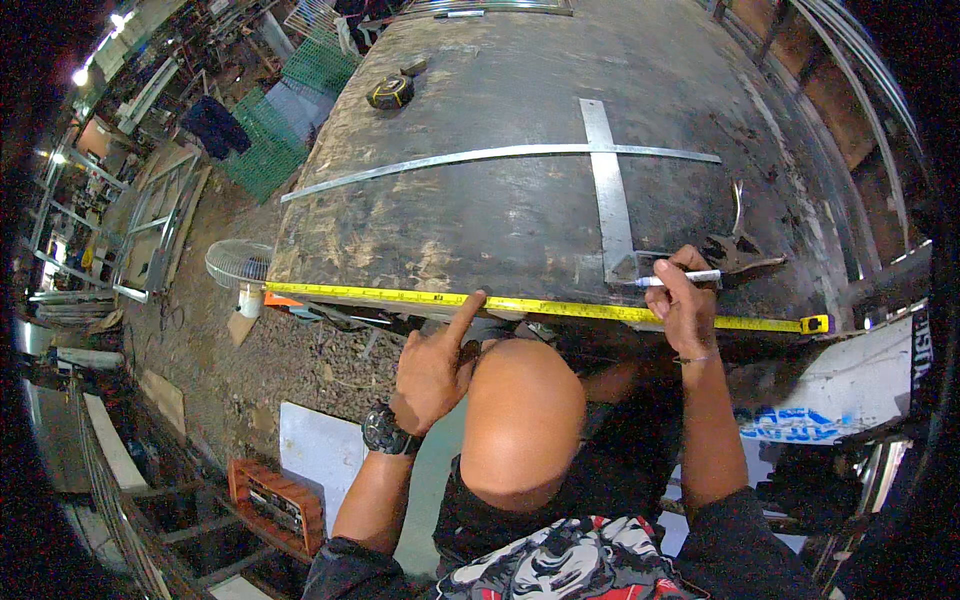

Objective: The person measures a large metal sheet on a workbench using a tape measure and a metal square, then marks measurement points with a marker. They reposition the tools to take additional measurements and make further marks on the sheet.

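Note:
A yellow tape measure [400,295] is stretched along the near edge of the dark worktable [480,220], with a yellow-and-black piece at its right end. My left hand [437,365] rests its outstretched index fingertip on the tape; the other fingers are bent and partly hidden. A white marker pen [690,278] is pinched in my right hand [688,305], its tip pointing left just above the table edge. Close to that tip lies the lower end of a flat steel square [612,205]. The square crosses a long thin metal strip [450,157].
Right of the square lie metal locking pliers [738,250]. A black-and-yellow tape case [390,92] sits farther back, and another pen [459,14] at the far edge. My raised knee [522,420] is close to the near edge. A fan [240,262] stands left, an orange crate [278,505] lower left.

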`<action>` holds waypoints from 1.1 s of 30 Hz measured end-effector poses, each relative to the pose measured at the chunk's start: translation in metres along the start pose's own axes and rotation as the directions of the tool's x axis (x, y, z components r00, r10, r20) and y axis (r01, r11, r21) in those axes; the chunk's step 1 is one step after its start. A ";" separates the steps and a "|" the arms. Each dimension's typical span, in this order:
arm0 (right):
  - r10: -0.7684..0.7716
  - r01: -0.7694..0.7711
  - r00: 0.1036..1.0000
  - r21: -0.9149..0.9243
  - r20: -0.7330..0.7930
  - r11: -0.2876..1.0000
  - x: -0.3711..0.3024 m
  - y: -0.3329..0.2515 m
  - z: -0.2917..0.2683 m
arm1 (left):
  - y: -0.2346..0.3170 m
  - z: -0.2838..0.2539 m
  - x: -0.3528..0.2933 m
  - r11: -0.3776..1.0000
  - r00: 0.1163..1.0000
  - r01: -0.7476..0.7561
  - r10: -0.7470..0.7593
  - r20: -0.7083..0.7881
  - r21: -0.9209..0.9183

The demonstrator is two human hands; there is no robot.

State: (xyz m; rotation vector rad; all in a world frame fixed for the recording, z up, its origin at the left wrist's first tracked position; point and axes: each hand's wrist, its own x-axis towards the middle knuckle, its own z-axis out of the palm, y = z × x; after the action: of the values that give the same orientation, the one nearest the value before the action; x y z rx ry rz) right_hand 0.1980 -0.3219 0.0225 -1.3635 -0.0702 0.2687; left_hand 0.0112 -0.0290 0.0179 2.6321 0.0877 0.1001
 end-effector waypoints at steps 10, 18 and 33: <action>-0.090 0.074 0.994 -0.219 -0.062 0.973 -0.005 0.001 0.005 | -0.012 0.010 -0.012 0.809 0.710 0.015 -0.423 -0.563 -0.588; -0.115 0.120 0.992 -0.110 0.047 0.987 0.005 0.015 -0.008 | -0.037 0.018 0.015 0.194 0.560 0.114 -0.823 -0.098 -0.974; -0.085 0.109 0.993 -0.342 0.085 0.934 0.010 -0.046 0.107 | -0.024 0.031 0.024 0.465 0.451 0.207 -0.826 -0.338 -0.861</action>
State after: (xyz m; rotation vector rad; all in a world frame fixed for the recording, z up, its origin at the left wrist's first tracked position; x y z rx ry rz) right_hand 0.1923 -0.2257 0.0885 -1.6955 -0.2523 0.2270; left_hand 0.0365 -0.0213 -0.0199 1.4340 1.0330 0.7992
